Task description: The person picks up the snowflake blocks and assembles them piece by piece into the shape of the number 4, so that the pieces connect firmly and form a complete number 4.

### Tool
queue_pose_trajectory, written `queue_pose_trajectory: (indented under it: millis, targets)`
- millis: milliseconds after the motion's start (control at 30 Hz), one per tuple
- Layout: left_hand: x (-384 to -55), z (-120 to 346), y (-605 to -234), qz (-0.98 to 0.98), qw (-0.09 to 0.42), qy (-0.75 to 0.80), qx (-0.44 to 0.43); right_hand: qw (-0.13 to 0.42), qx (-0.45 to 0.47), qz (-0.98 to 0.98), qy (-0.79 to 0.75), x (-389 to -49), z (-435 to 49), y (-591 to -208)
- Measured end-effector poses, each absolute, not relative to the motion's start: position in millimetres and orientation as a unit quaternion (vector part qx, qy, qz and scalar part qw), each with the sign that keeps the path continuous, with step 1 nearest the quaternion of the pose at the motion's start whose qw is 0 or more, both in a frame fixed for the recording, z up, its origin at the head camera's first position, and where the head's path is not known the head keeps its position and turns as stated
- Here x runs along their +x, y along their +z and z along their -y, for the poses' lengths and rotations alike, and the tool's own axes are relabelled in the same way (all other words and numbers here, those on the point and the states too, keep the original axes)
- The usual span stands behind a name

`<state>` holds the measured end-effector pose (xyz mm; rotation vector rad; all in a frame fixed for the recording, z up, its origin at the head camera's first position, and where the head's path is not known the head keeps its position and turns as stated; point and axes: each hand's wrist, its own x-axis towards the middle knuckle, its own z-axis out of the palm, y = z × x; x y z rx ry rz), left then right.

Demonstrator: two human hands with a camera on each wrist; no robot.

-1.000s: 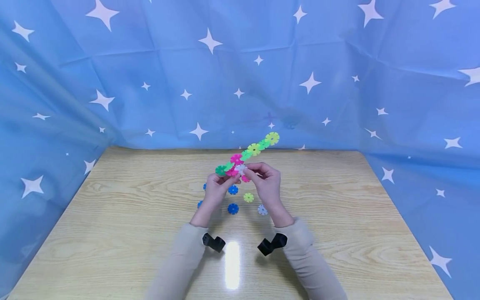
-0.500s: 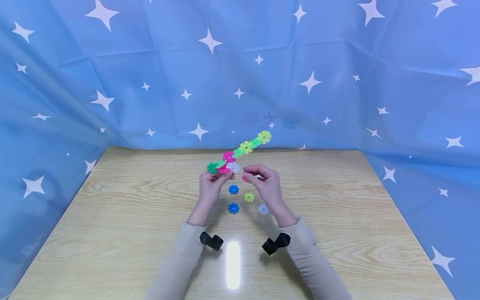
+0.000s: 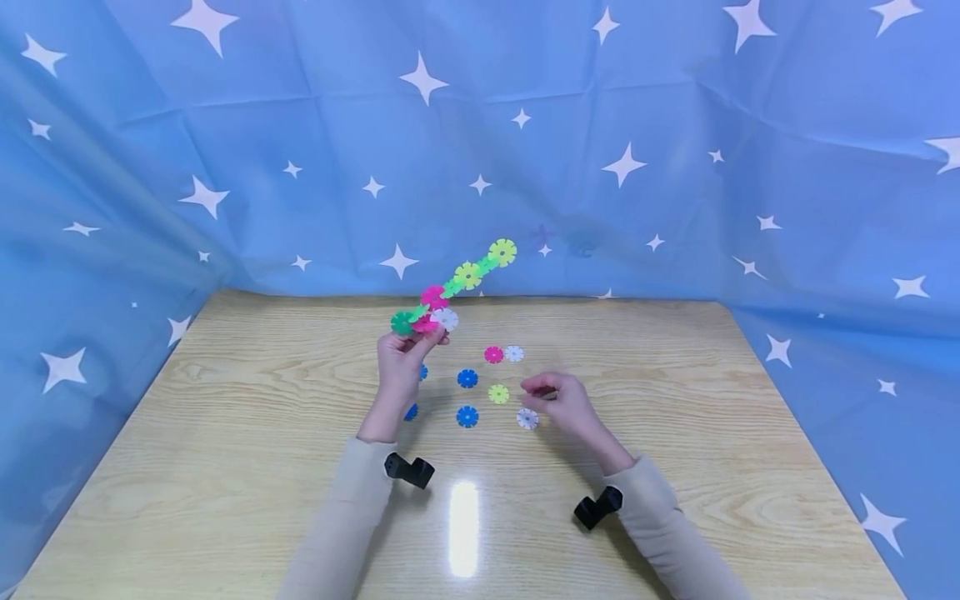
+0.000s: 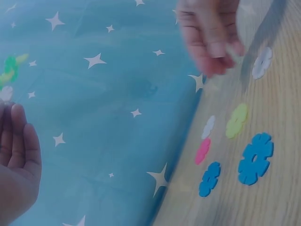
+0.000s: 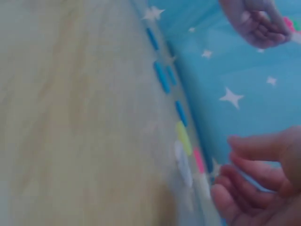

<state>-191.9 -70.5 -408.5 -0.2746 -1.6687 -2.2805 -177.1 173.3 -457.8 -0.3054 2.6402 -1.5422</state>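
Observation:
A chain of interlocking snowflake discs (image 3: pixel 468 275), in yellow-green, green and pink, is held up by my left hand (image 3: pixel 399 365). Thumb and fingers pinch it at its lower end, by a white disc (image 3: pixel 446 319); the exact grip is partly hidden. My right hand (image 3: pixel 561 402) hovers above the table with loosely curled fingers, and the right wrist view shows nothing in them. Closest to it are a loose white disc (image 3: pixel 527 418) and a yellow-green disc (image 3: pixel 498 394). Farther back, a pink disc (image 3: pixel 493 355) lies beside another white disc (image 3: pixel 513 353).
Several blue discs (image 3: pixel 467 417) lie on the wooden table (image 3: pixel 255 450), some partly behind the left hand and wrist. A blue curtain (image 3: pixel 315 142) with white stars hangs behind the table and along its sides. Light glares off the table (image 3: pixel 464 529) near the front.
The right hand has let go of the chain's white disc and drawn back toward the right and the person. The left hand has carried the chain left and slightly up.

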Motion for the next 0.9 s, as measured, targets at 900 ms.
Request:
queue_pose_trajectory:
  millis: [900]
  targets:
    - [-193, 72, -411, 0.577, 0.163, -0.792, -0.117, 0.057, -0.126, -0.857, -0.496, -176, -169, -453]
